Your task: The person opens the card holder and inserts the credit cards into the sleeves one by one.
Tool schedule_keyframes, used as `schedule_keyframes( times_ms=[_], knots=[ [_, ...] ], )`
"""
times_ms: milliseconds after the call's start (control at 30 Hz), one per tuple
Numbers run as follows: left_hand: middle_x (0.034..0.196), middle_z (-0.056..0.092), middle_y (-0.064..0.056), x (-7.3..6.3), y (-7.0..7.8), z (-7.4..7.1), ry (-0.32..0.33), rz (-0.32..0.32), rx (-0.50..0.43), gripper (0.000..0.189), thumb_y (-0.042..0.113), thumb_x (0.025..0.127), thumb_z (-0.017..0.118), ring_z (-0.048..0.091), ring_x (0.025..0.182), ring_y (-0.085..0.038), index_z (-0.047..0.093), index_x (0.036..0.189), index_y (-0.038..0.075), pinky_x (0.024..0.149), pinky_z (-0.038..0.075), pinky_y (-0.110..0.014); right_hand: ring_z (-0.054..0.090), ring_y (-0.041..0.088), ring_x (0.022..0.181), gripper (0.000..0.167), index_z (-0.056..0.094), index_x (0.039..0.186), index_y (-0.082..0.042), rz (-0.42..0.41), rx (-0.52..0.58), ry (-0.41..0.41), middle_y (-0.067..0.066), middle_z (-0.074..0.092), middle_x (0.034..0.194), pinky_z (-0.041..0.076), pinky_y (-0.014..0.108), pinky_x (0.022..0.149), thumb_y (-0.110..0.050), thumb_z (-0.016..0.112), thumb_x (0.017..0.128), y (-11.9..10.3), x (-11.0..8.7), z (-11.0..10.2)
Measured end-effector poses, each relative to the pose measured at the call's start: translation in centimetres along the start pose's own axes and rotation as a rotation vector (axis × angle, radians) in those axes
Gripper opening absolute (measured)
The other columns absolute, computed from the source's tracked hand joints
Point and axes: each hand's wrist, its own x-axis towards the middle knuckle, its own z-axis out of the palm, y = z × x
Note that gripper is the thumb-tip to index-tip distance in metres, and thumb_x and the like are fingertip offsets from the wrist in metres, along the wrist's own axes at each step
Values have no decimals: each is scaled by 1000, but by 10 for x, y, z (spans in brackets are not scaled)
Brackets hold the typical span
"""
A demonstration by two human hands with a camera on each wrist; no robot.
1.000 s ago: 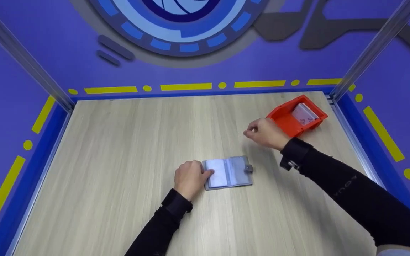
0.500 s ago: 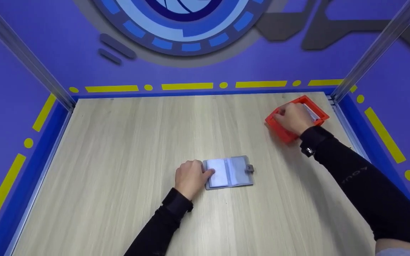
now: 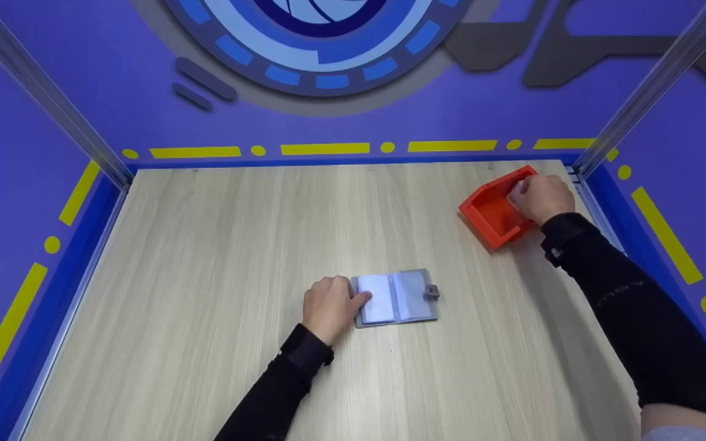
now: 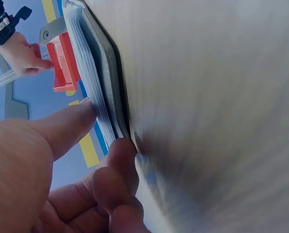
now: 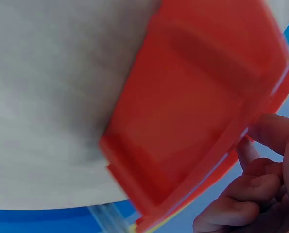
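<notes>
An open card holder booklet (image 3: 411, 300) with clear sleeves and a snap tab lies on the wooden table. My left hand (image 3: 330, 309) pinches its left edge, the thumb on the sleeves; in the left wrist view the curled fingers (image 4: 122, 158) meet the cover's edge. At the far right, my right hand (image 3: 546, 197) reaches over the rim into a red plastic bin (image 3: 493, 211). In the right wrist view its thumb and index finger dip behind the bin's wall (image 5: 183, 111), the other fingers curled outside. Their tips, and any card between them, are hidden.
The wooden table (image 3: 224, 245) is enclosed by blue-purple panels (image 3: 353, 131) with yellow markings. Metal posts (image 3: 647, 92) stand at the back corners, the right one close behind the bin.
My right hand has moved from left of the red bin, across it, to its far right end, covering the cards seen there earlier. The left hand and the booklet have stayed put.
</notes>
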Motion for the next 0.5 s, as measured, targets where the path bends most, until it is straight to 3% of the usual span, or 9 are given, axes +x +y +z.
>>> schedule_keyframes(
  times_ms=[133, 333, 500],
  knots=[
    [64, 58, 7, 0, 0, 0, 4, -1, -2, 48, 46, 93, 87, 49, 58, -10, 64, 63, 17, 53, 36, -29, 61, 41, 84, 33, 74, 100, 6, -11, -46, 37, 24, 69, 92, 50, 48, 73, -27, 71, 106, 13, 7, -2],
    [65, 58, 7, 0, 0, -1, 3, -6, -11, 48, 46, 93, 88, 49, 57, -10, 62, 64, 17, 53, 36, -29, 59, 37, 68, 35, 63, 85, 2, -36, -110, 68, 15, 55, 72, 42, 44, 61, -26, 75, 102, 26, 10, 0],
    [65, 57, 7, 0, 1, -1, 6, -5, -8, 48, 45, 93, 88, 49, 57, -10, 62, 64, 17, 53, 36, -29, 62, 42, 68, 37, 64, 82, 3, -48, -138, 74, 19, 58, 71, 47, 51, 62, -25, 77, 100, 29, 9, 3]
  ],
)
